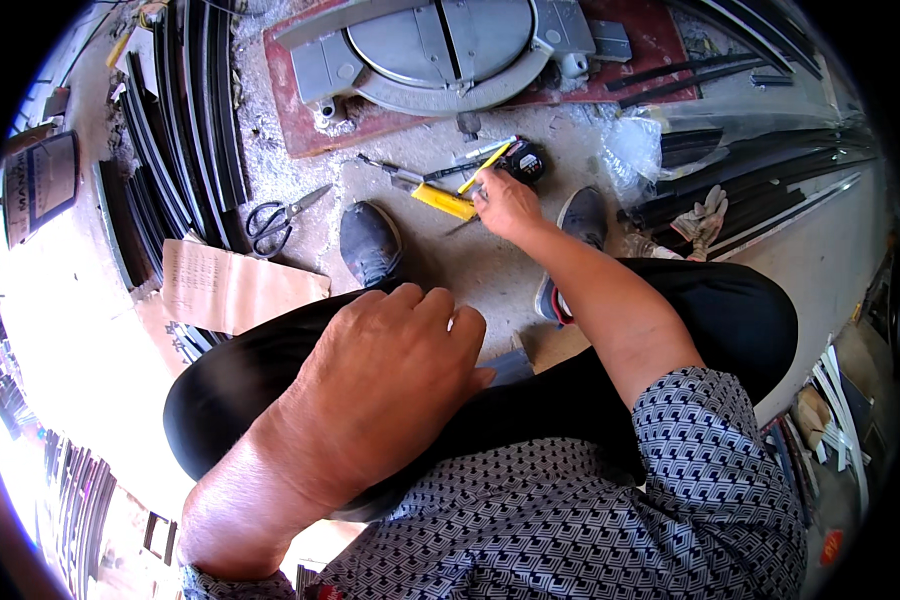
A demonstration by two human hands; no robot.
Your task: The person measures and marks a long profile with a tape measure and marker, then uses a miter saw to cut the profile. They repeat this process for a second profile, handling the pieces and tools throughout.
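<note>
My right hand reaches down to the floor between my shoes, its fingers closed at a slim yellow stick. Beside those fingertips lies a tool with a broad yellow handle; its exact kind is unclear. A black tape measure sits just beyond the hand. Closer to me, my left hand hangs above my thigh with its back up and fingers curled under. Whatever those fingers may hold is hidden.
Scissors lie left of my left shoe, near a brown cardboard piece. A grey saw base stands ahead on a reddish board. Long black strips lie left; a work glove and more strips lie right.
</note>
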